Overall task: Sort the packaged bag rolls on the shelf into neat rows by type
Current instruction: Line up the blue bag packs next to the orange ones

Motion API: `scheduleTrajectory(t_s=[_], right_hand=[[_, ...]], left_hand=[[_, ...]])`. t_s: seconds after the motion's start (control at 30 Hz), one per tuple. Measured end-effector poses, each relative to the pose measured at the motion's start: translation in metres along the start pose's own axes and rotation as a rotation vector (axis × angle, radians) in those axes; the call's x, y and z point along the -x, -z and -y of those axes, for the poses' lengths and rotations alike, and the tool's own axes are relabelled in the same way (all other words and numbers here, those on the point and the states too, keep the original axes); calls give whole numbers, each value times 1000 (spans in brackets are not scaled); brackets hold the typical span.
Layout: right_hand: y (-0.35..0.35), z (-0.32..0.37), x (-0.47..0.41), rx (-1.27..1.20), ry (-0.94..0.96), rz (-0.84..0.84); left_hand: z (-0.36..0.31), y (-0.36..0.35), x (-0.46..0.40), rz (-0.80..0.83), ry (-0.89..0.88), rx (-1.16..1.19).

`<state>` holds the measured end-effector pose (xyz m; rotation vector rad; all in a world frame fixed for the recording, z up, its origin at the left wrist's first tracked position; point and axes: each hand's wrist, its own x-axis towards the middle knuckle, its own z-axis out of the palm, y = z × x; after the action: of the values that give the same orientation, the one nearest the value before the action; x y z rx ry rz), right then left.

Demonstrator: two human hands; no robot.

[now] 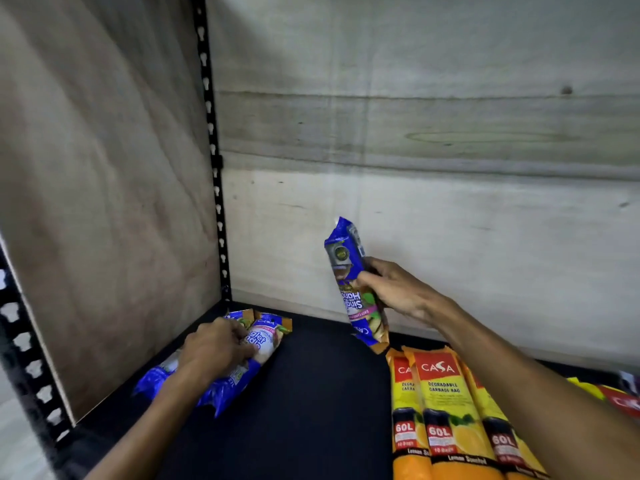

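My right hand [394, 292] grips a blue bag-roll pack [349, 271] and holds it almost upright in the air above the dark shelf [318, 393], near the back wall. My left hand [214, 348] rests on top of two blue packs [239, 372] that lie side by side in the shelf's back left corner; its fingers press on them. At the right, three yellow-and-orange CASA garbage bag packs [446, 410] lie in a row, pointing front to back. My right forearm crosses over the rightmost one.
A black slotted upright [213, 150] stands in the back left corner, with a plywood side panel [104, 168] to its left and a pale board wall [433, 168] behind. More red and yellow packs [620, 400] show at the far right edge.
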<state>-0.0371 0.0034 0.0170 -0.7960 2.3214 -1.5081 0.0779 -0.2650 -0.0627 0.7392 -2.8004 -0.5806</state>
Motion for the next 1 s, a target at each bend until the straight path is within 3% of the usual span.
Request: scheduleTrajectory(t_s=[0.13, 0.3, 0.57, 0.83, 1.0], right_hand=[[-3, 4, 13, -401, -139, 64], [-5, -1, 29, -471, -259, 159], [11, 13, 56, -6, -293, 353], [32, 37, 64, 398, -289, 353], [41, 40, 60, 382, -215, 205]], left_hand=[[-5, -3, 5, 14, 3, 34], [-9, -11, 9, 30, -5, 78], [-8, -14, 14, 49, -9, 131], [-9, -12, 18, 53, -29, 120], [-10, -12, 19, 62, -30, 121]])
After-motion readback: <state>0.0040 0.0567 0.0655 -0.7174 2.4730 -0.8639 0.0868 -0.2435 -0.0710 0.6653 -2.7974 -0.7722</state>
